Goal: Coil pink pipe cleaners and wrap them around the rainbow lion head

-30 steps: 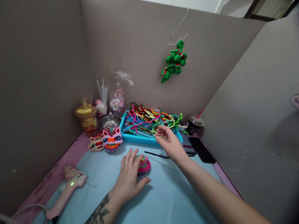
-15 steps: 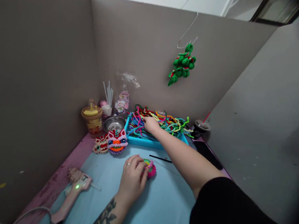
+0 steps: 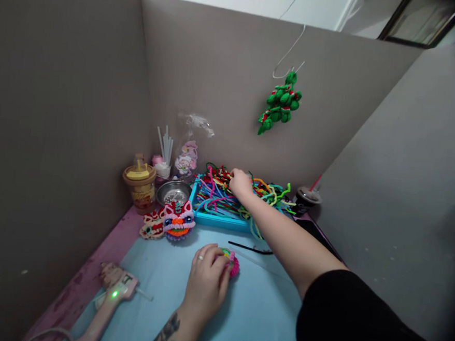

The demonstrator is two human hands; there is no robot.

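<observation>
My left hand [image 3: 209, 275] is closed around a small round pipe-cleaner piece [image 3: 235, 266], pink at the rim with green and yellow inside, resting low over the blue mat. Its left part is hidden under my fingers. At the back, my right hand [image 3: 241, 184] reaches into a blue tray [image 3: 224, 221] heaped with many-coloured pipe cleaners [image 3: 218, 193]. Those fingertips are bent down among the stems, and what they pinch, if anything, does not show. Between the hands and the tray lies a black pipe cleaner [image 3: 247, 248].
Two lion-head figures [image 3: 178, 221] sit left of the tray, before a metal bowl [image 3: 174, 193] and a lidded cup [image 3: 139, 188]. A pink glue gun [image 3: 120, 286] with a lit green light lies front left. A dark drink cup [image 3: 307, 198] stands right; green ornaments [image 3: 282, 101] hang behind.
My right hand has shifted a little to the right and farther back among the pipe cleaners. The left hand keeps its hold on the round piece. The view has tilted slightly.
</observation>
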